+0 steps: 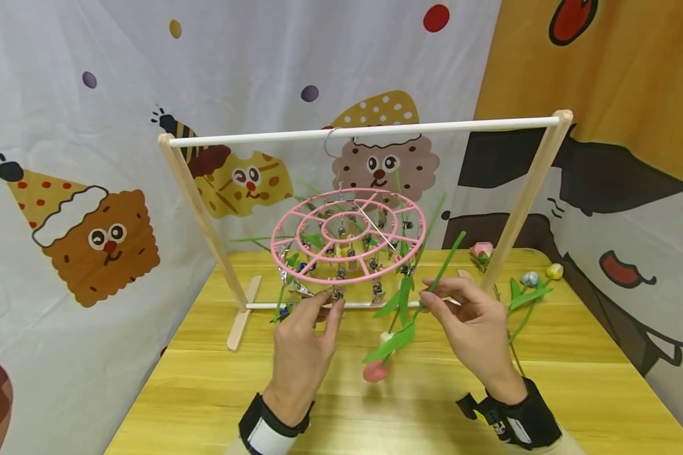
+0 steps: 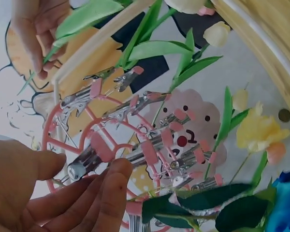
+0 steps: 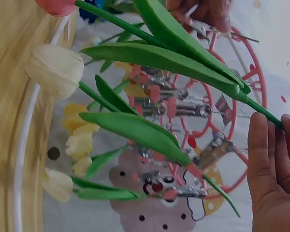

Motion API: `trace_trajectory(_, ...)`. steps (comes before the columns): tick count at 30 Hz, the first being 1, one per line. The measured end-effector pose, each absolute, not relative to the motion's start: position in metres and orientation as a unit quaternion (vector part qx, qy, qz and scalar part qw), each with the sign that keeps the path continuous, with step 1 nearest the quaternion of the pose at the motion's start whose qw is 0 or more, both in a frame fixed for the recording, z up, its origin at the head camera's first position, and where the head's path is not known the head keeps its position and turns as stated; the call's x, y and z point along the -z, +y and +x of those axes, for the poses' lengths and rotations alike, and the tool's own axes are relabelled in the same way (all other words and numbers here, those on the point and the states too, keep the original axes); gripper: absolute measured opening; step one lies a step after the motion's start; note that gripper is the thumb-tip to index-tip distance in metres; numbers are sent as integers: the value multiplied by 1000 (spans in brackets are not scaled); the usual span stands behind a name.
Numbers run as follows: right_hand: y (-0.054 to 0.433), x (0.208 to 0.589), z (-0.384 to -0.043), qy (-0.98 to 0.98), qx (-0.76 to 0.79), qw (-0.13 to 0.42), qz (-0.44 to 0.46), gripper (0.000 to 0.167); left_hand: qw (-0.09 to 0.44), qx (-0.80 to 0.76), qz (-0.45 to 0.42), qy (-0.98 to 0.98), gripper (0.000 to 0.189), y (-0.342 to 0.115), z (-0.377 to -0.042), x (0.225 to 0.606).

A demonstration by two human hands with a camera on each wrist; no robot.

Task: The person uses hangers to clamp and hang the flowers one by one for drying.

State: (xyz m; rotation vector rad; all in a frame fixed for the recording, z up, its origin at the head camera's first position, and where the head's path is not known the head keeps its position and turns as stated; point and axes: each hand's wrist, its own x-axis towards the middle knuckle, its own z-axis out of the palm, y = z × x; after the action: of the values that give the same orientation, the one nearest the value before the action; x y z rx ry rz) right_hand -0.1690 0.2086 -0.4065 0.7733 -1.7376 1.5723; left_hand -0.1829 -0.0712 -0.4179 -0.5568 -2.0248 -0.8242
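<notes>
A pink round drying hanger [image 1: 347, 276] with metal clips hangs by its hook from a rack's white top bar [image 1: 250, 137]. My left hand [image 1: 304, 344] is at the hanger's near rim, with thumb and fingers pinching a metal clip [image 2: 84, 164] that has pink tips. Between thumb and fingers, my right hand [image 1: 469, 322] holds the stem of a pink tulip [image 1: 375, 371], its head pointing down below the hanger. Beside it, a white tulip [image 3: 58, 70] hangs head down from a clip. Yellow flowers [image 3: 79, 137] and a blue flower [image 2: 285, 200] hang among the other clips.
The rack's wooden posts [image 1: 202, 221] stand on the wooden table [image 1: 205, 404], with a white lower bar [image 1: 262, 306] between them. On the right of the table lie a pink flower [image 1: 481, 249], a blue flower [image 1: 529, 279] and a yellow one [image 1: 554, 272]. Behind hangs a printed curtain [image 1: 62, 126].
</notes>
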Motion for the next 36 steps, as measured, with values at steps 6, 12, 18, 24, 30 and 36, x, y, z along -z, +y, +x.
trace_trajectory(6,199,411,-170,-669,-600,318,302,36,393,383,-219,-807,9,-72,-183,412)
trace_trajectory(12,191,412,-171,-659,-614,303,311,40,301,483,-184,-801,13,-71,-181,409)
trace_trajectory(18,184,411,-171,-650,-626,292,316,35,242,549,-163,-783,14,-71,-182,409)
trace_trajectory(24,180,412,-173,-631,-644,275,333,29,193,599,-155,-762,21,-70,-184,405)
trace_trajectory(30,176,414,-173,-637,-641,275,327,29,179,618,-150,-750,22,-69,-184,405)
trace_trajectory(36,173,418,-173,-651,-626,304,302,31,160,657,-133,-725,21,-66,-184,405)
